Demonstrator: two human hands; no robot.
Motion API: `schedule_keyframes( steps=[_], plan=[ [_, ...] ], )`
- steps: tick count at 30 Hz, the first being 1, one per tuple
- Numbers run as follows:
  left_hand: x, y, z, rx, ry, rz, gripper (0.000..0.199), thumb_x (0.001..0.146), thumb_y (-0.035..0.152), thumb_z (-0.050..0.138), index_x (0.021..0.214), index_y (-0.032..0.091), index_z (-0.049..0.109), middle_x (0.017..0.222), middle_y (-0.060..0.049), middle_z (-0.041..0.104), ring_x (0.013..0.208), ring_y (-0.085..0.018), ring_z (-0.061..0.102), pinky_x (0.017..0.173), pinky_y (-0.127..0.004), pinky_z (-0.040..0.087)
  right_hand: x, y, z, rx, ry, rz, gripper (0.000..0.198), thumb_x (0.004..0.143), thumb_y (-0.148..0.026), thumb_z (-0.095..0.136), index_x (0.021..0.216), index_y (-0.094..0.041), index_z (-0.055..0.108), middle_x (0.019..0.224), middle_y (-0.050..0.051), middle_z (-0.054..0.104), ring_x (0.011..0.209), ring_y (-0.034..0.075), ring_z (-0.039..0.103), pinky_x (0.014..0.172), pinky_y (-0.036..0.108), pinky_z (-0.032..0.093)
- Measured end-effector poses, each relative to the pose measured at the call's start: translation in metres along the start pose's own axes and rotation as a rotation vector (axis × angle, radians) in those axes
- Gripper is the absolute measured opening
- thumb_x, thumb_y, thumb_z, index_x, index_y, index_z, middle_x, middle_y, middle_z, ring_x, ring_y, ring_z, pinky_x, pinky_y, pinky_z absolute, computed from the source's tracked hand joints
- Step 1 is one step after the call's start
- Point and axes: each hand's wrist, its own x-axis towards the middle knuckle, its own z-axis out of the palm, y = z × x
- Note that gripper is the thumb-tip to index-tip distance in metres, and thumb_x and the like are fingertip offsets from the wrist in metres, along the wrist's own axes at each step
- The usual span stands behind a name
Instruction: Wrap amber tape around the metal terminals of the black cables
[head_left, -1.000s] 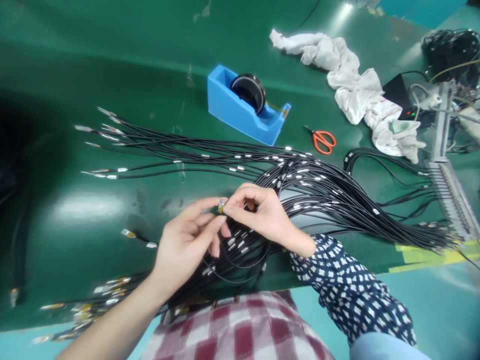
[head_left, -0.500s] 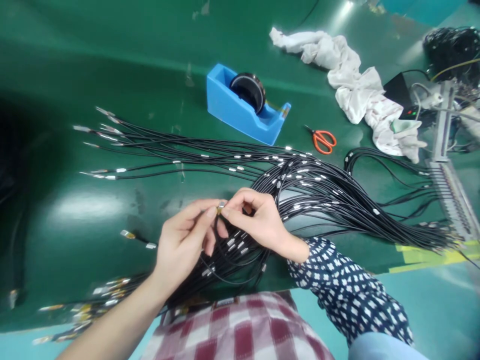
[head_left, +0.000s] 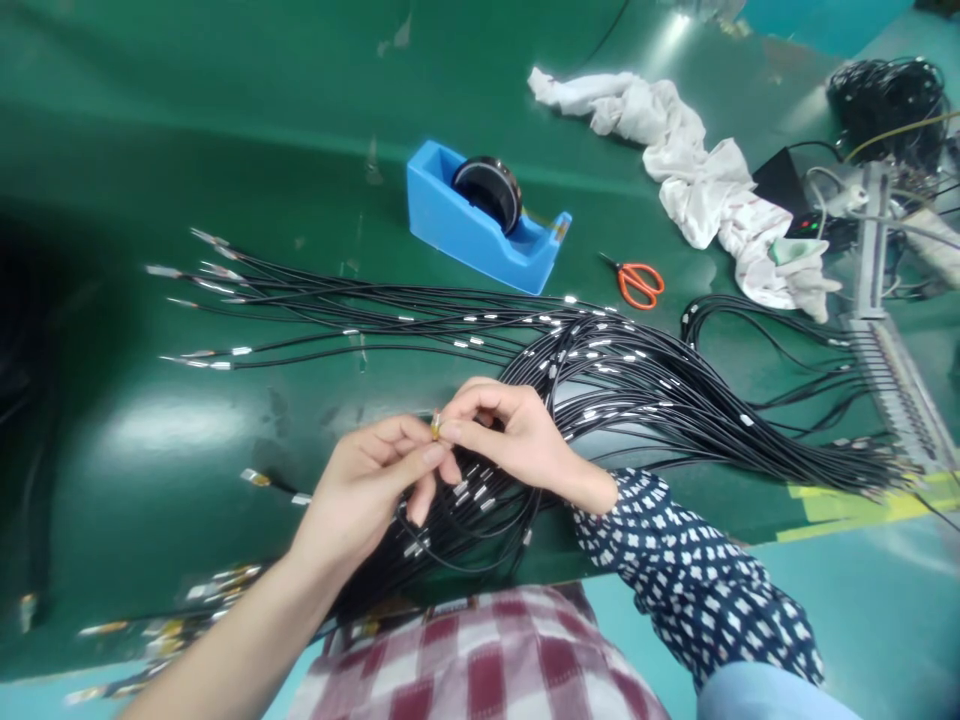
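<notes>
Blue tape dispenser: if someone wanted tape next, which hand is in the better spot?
Probably the right hand: it is closer to the end of the blue tape dispenser where amber tape shows. The left hand is farther off. Both are busy at a small cable end, though.

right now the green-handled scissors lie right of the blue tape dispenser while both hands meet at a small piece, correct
The head view shows the scissors as orange-handled, not green. They lie right of the blue tape dispenser, with left hand and right hand meeting at a small piece.
</notes>
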Motion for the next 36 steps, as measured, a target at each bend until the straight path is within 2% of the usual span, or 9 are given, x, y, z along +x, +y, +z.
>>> schedule_keyframes(
  steps=[5,11,14,17,22,26,29,32,36],
  plan=[
    [-0.001,-0.002,0.0,-0.004,-0.014,0.015,0.014,0.08,0.026,0.073,0.071,0.016,0.068,0.064,0.0,0.072,0.034,-0.005,0.053,0.037,-0.014,0.035,0.002,0.011,0.001,0.138,-0.004,0.076,0.013,0.077,-0.027,0.075,0.077,-0.015,0.071,0.074,0.0,0.063,0.061,0.008,0.054,0.056,0.022,0.04],
    [-0.003,-0.005,0.0,0.005,-0.044,0.024,0.013,0.083,0.028,0.071,0.075,0.017,0.072,0.066,0.0,0.071,0.035,-0.004,0.053,0.038,-0.013,0.036,0.006,0.016,-0.001,0.269,-0.095,0.15,0.016,0.077,-0.028,0.075,0.077,-0.014,0.067,0.068,-0.001,0.062,0.057,0.008,0.055,0.055,0.022,0.043],
    [-0.003,-0.005,-0.001,0.023,-0.075,0.021,0.015,0.084,0.029,0.069,0.077,0.017,0.073,0.067,-0.001,0.072,0.035,-0.004,0.053,0.037,-0.014,0.036,0.008,0.013,-0.002,0.283,-0.118,0.107,0.015,0.076,-0.025,0.075,0.074,-0.014,0.066,0.07,-0.001,0.061,0.057,0.007,0.055,0.054,0.021,0.042],
    [-0.004,-0.006,-0.002,0.031,-0.089,0.016,0.017,0.085,0.03,0.069,0.076,0.016,0.071,0.066,-0.001,0.071,0.035,-0.004,0.053,0.037,-0.014,0.035,0.008,0.01,-0.002,0.201,-0.09,0.038,0.017,0.075,-0.027,0.077,0.075,-0.014,0.065,0.075,-0.001,0.059,0.059,0.007,0.054,0.054,0.022,0.041],
    [-0.002,-0.007,-0.002,0.013,-0.027,0.01,0.013,0.08,0.026,0.074,0.083,0.018,0.064,0.062,0.001,0.07,0.034,-0.002,0.048,0.037,-0.011,0.03,0.004,0.007,-0.002,0.043,-0.027,-0.059,0.016,0.077,-0.026,0.076,0.079,-0.014,0.065,0.076,-0.001,0.058,0.062,0.007,0.052,0.056,0.021,0.043],
    [0.0,-0.007,0.0,0.016,0.063,0.017,0.019,0.075,0.025,0.078,0.072,0.015,0.062,0.06,0.0,0.07,0.031,-0.002,0.046,0.035,-0.012,0.028,0.003,0.005,-0.002,-0.095,-0.016,-0.155,0.012,0.079,-0.023,0.072,0.081,-0.013,0.065,0.077,0.0,0.06,0.063,0.007,0.054,0.057,0.021,0.046],
    [0.0,-0.005,0.0,-0.002,0.043,-0.002,0.02,0.075,0.026,0.077,0.07,0.014,0.062,0.061,-0.002,0.072,0.03,-0.004,0.048,0.034,-0.014,0.028,0.004,0.001,-0.005,-0.137,-0.066,-0.197,0.011,0.082,-0.023,0.069,0.083,-0.013,0.066,0.079,0.002,0.061,0.065,0.008,0.055,0.058,0.021,0.046],
    [-0.001,-0.004,-0.001,-0.028,0.004,-0.032,0.02,0.076,0.026,0.076,0.069,0.014,0.062,0.063,-0.003,0.073,0.029,-0.004,0.049,0.033,-0.015,0.026,0.006,0.0,-0.008,-0.084,-0.124,-0.131,0.013,0.084,-0.027,0.068,0.082,-0.014,0.066,0.08,0.002,0.061,0.063,0.008,0.053,0.056,0.021,0.044],
    [-0.003,-0.006,-0.003,-0.04,-0.042,-0.058,0.017,0.078,0.027,0.074,0.07,0.014,0.065,0.066,-0.004,0.074,0.028,-0.004,0.049,0.033,-0.015,0.025,0.009,0.005,-0.012,0.059,-0.184,0.004,0.02,0.079,-0.033,0.074,0.081,-0.014,0.066,0.074,0.0,0.062,0.061,0.009,0.054,0.056,0.022,0.042]
  ],
)
